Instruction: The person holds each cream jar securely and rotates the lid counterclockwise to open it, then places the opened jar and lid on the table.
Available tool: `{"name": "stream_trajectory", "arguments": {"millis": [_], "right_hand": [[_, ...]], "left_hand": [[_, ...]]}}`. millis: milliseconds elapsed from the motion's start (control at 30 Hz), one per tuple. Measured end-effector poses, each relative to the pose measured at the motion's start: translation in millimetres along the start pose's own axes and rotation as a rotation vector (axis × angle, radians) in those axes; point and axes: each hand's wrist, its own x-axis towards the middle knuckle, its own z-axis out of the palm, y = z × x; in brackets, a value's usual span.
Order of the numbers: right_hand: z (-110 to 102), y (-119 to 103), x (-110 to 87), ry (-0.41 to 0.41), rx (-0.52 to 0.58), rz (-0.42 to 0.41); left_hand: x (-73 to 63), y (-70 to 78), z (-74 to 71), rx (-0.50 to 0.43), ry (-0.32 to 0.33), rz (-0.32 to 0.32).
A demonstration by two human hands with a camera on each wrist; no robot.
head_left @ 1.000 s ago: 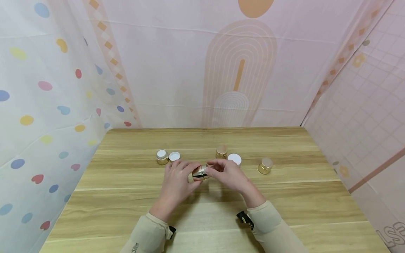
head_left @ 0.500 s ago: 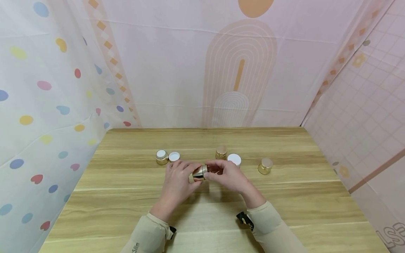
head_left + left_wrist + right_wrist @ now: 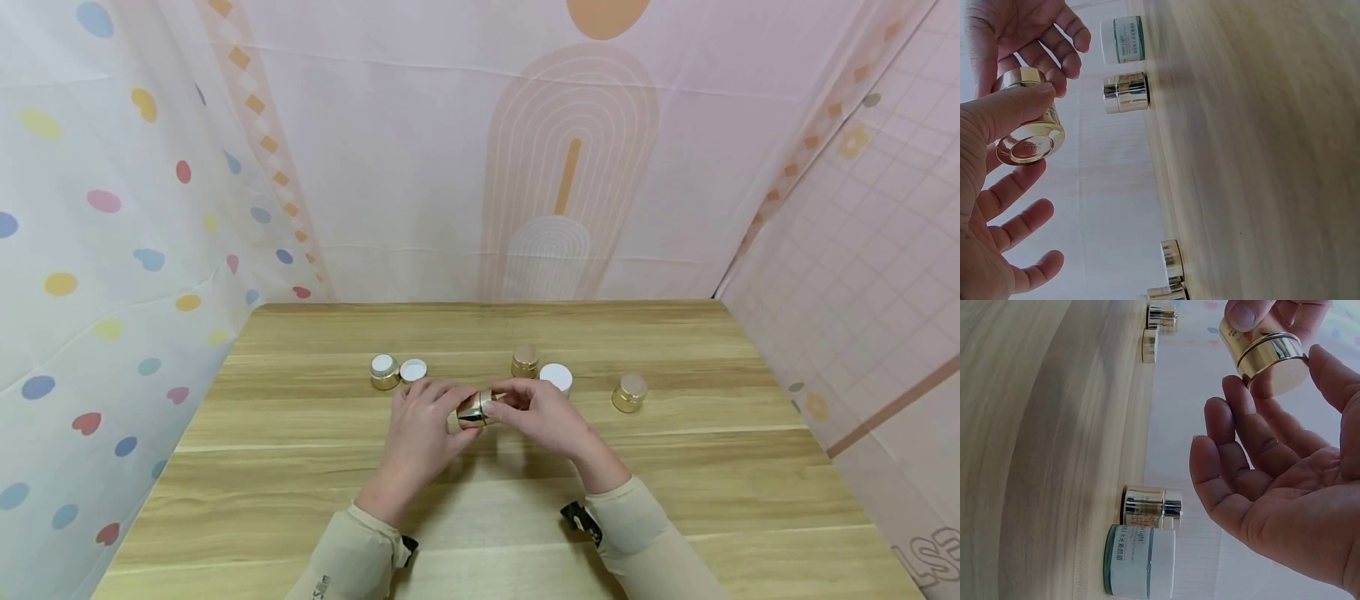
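My left hand (image 3: 422,421) grips a shiny gold cosmetic jar (image 3: 470,412) by its body, tilted on its side above the table. In the left wrist view the thumb lies over the jar and its round base (image 3: 1032,149) faces the camera; the other fingers spread loosely. From the right, my right hand (image 3: 543,414) pinches the gold lid (image 3: 1272,361) at its rim between thumb and index finger. The remaining fingers of that hand are bent and off the jar in the right wrist view. The lid sits on the jar, with a thin seam between them.
Behind the hands stand an uncovered gold jar (image 3: 385,373) with a white top, an upturned lid (image 3: 413,371) beside it, a closed gold jar (image 3: 524,362) and a white-lidded jar (image 3: 556,377). Another gold jar (image 3: 628,393) is at right on the wooden table (image 3: 480,525).
My right thumb and fingers loosen slightly at the lid half a second ago, then come back onto it. The left hand and the jar stay nearly in place.
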Motion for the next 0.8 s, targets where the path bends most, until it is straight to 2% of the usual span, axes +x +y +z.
{"name": "stream_trajectory", "arguments": {"millis": [367,633,800], "right_hand": [[-0.8,-2.6,-0.9,-0.023,0.006,-0.088],[-0.4,-3.3,-1.9,-0.028,0.019,-0.038],[-0.1,-2.0,-1.5,-0.032,-0.012,-0.021]], "left_hand": [[-0.6,-0.4,1.1,0.017,0.019,0.005],[-1.2,0.0,0.8,0.032,0.016,0.001],[-1.4,-0.5,0.5,0.032,0.011,0.0]]}}
